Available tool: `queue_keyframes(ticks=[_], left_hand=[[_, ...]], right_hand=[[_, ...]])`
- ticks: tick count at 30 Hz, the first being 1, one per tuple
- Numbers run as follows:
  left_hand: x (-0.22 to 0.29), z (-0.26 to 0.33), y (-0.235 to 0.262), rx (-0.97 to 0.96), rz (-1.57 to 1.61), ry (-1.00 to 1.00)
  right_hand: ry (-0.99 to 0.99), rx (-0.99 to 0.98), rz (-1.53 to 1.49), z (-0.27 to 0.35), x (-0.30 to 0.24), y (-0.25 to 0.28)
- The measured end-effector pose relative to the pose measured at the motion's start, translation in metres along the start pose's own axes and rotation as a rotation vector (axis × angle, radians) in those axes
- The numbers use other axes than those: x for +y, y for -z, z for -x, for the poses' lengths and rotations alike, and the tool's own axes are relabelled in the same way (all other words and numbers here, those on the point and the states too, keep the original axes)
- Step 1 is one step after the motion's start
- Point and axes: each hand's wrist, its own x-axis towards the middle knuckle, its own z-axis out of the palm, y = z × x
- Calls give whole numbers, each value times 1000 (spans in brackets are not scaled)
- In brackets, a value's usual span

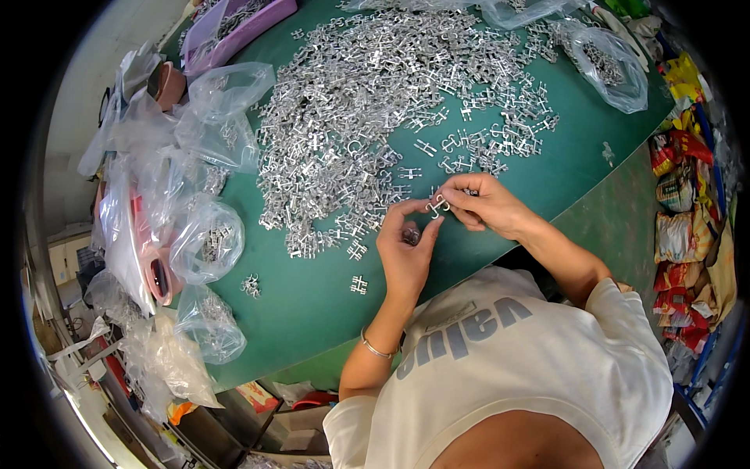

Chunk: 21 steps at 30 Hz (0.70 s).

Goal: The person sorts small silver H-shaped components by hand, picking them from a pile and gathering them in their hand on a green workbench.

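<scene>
A small silver metal part [437, 205] is pinched between the fingertips of my left hand [406, 250] and my right hand [486, 205], just above the green table [312, 305]. My left hand also cups a small dark piece [411, 234] in its palm. A big heap of the same silver metal parts [375, 102] spreads over the table beyond my hands. Its near edge lies close to my fingers. A bracelet sits on my left wrist.
Clear plastic bags [207, 238] with a few metal parts crowd the table's left side. Another bag [613, 62] lies at the far right. A purple tray [242, 27] stands at the back left. Loose parts [358, 284] lie near my left hand. Colourful packets [687, 211] pile up right of the table.
</scene>
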Motion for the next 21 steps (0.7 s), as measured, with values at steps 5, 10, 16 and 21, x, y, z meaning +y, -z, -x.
queue_keyframes(ticks=[5, 10, 16, 21], left_hand=[[3, -4, 5, -51, 367, 247], [-7, -4, 14, -147, 799, 388], [-6, -4, 13, -199, 982, 468], [1, -1, 11, -180, 954, 443]], right_hand=[[70, 132, 6, 14, -2, 31], [259, 445, 340, 16, -19, 43], [609, 554, 1327, -14, 1, 18], [641, 544, 1233, -17, 0, 18]])
